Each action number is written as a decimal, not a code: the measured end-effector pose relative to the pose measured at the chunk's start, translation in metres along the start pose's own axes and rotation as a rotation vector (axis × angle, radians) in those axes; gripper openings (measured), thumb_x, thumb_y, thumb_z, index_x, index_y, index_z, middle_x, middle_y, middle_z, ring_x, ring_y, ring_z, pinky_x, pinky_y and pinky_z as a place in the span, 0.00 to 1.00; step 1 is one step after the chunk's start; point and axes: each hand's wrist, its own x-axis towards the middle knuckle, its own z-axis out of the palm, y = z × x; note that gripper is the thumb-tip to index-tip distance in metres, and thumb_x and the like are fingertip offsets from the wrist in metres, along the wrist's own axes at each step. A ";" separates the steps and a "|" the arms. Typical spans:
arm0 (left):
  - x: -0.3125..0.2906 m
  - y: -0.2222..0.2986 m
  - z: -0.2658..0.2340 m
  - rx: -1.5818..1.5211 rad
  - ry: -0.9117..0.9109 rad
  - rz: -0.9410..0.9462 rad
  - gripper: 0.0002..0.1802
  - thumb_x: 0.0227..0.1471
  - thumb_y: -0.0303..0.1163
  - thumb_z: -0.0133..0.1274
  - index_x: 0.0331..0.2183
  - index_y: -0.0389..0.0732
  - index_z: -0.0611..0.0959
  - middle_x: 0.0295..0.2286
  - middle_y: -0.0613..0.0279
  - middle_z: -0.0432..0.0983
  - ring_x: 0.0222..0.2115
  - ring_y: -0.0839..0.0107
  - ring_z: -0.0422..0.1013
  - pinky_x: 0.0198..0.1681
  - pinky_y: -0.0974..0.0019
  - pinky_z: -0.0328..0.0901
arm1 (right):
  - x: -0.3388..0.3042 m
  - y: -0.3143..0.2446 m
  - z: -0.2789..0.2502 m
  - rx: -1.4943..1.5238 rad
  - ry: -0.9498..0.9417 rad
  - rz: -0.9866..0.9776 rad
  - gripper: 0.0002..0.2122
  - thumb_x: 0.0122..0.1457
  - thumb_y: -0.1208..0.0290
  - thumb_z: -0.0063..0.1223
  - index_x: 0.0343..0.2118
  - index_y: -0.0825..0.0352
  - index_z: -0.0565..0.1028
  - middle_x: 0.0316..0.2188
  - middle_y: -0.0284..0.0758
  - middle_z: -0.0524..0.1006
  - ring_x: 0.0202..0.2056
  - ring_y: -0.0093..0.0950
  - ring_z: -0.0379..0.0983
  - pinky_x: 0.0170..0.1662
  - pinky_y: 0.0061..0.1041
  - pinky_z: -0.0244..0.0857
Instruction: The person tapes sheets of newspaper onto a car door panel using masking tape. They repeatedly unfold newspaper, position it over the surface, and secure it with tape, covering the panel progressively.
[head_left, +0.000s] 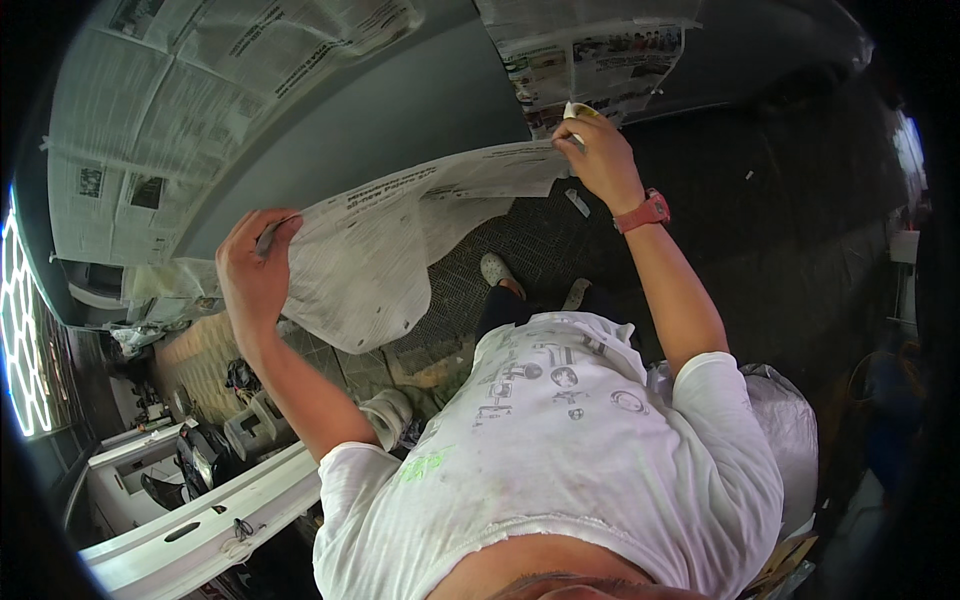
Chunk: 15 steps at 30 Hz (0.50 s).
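Head view: my L hand [258, 262] is nearly closed, thumb & fingers pinching the left end of a newspaper sheet [375, 250]; my R hand [603, 160] is part-curled round what looks like a tape roll [582, 111], fingertips at the sheet's top R corner, can't tell how firmly they grip it. Sheet hangs btwn both hands, in front of a grey curved panel [400, 115], its lower edge drooping over the dark floor [740, 230] & hiding part of it. More newspaper w/ plastic film [200, 130] covers the panel upper L, another newspaper piece [600, 65] upper R. Around me: long white trim piece [270, 490] lower L, just by my L arm; grey-white plastic cover [785, 430] near my R side; bright light strips [20, 330] far L.
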 end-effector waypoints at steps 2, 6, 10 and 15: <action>0.003 0.007 -0.006 0.087 -0.003 -0.001 0.07 0.58 0.28 0.68 0.38 0.38 0.89 0.34 0.55 0.86 0.35 0.53 0.81 0.39 0.59 0.72 | 0.003 0.002 0.003 -0.006 0.083 -0.038 0.05 0.63 0.68 0.65 0.38 0.62 0.82 0.38 0.36 0.83 0.49 0.44 0.79 0.53 0.43 0.73; 0.004 0.020 0.000 0.206 0.036 0.103 0.07 0.59 0.31 0.68 0.38 0.39 0.89 0.33 0.55 0.85 0.34 0.51 0.80 0.37 0.57 0.71 | 0.013 -0.006 0.002 -0.146 0.300 -0.107 0.09 0.68 0.68 0.61 0.49 0.59 0.80 0.39 0.38 0.84 0.47 0.44 0.81 0.53 0.45 0.73; 0.005 0.040 0.027 0.139 -0.019 0.182 0.11 0.59 0.35 0.69 0.42 0.42 0.90 0.34 0.55 0.83 0.34 0.53 0.80 0.36 0.58 0.72 | 0.007 -0.046 -0.015 0.426 0.132 0.015 0.24 0.74 0.69 0.55 0.70 0.54 0.65 0.44 0.40 0.86 0.43 0.42 0.84 0.52 0.40 0.75; 0.011 0.086 0.071 -0.198 -0.191 0.033 0.20 0.58 0.40 0.71 0.50 0.45 0.89 0.40 0.57 0.81 0.37 0.61 0.79 0.39 0.59 0.72 | -0.035 -0.092 -0.022 0.861 -0.366 0.003 0.34 0.76 0.74 0.50 0.79 0.56 0.47 0.50 0.41 0.85 0.45 0.29 0.82 0.51 0.31 0.75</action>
